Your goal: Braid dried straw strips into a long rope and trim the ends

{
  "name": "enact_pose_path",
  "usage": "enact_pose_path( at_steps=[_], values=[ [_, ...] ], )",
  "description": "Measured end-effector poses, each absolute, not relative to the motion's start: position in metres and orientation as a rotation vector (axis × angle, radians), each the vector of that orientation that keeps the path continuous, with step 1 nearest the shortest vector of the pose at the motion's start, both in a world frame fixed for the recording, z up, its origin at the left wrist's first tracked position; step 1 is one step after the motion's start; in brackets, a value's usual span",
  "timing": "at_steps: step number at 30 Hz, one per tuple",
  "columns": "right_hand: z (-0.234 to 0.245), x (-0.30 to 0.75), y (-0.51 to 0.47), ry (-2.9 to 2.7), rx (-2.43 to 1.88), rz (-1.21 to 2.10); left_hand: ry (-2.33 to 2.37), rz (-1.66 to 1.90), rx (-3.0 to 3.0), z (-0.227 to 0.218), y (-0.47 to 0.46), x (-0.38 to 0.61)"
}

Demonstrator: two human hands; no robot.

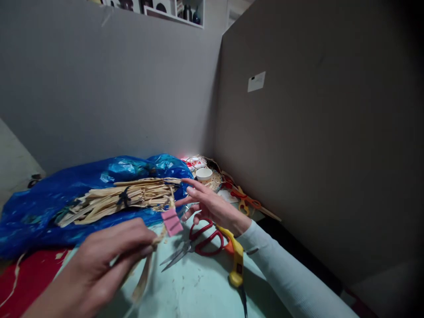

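My left hand is closed in a pinch on thin straw-coloured strips that hang down from it, and a pink binder clip sits at their far end. My right hand reaches forward with fingers spread, open, its fingertips at the end of a tied bundle of pale strips. The bundle lies on a blue plastic bag. Red-handled scissors lie on the pale green table just under my right hand.
A yellow-handled tool lies beside my right forearm. Orange scissors, a white cup and woven pieces sit in the far corner. Grey partition walls close off the back and right. A red mat lies at the left.
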State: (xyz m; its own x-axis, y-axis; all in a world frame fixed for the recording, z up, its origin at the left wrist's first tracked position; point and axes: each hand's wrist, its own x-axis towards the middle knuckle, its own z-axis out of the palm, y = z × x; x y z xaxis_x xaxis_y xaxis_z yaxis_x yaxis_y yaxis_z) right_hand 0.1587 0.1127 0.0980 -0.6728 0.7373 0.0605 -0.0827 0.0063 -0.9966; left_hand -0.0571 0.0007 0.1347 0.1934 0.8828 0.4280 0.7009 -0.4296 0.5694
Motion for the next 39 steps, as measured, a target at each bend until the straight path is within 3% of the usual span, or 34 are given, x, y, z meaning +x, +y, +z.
enact_pose_path(
  at_steps=[7, 10, 16, 21, 28, 39],
  values=[
    [0.090, 0.152, 0.113, -1.837, -0.479, 1.984, 1.558, 0.281, 2.667, 0.111, -0.004, -0.052],
    [0.083, 0.153, 0.114, -1.545, -0.513, 1.792, 1.621, 0.178, 2.561, 0.109, -0.006, -0.048],
    [0.094, 0.150, 0.130, -1.581, -0.446, 1.333, 1.690, 0.522, 2.088, 0.092, 0.021, -0.037],
    [0.064, 0.137, 0.171, -1.672, -0.621, 1.187, 1.571, 0.752, 1.526, 0.059, 0.056, -0.034],
    [0.017, 0.130, 0.193, -1.772, -0.847, 1.063, 1.591, 0.698, 1.427, 0.018, 0.068, -0.035],
    [0.052, 0.156, 0.135, -2.047, -1.044, 0.724, 1.646, 0.667, 1.455, 0.009, 0.068, -0.035]
  ],
)
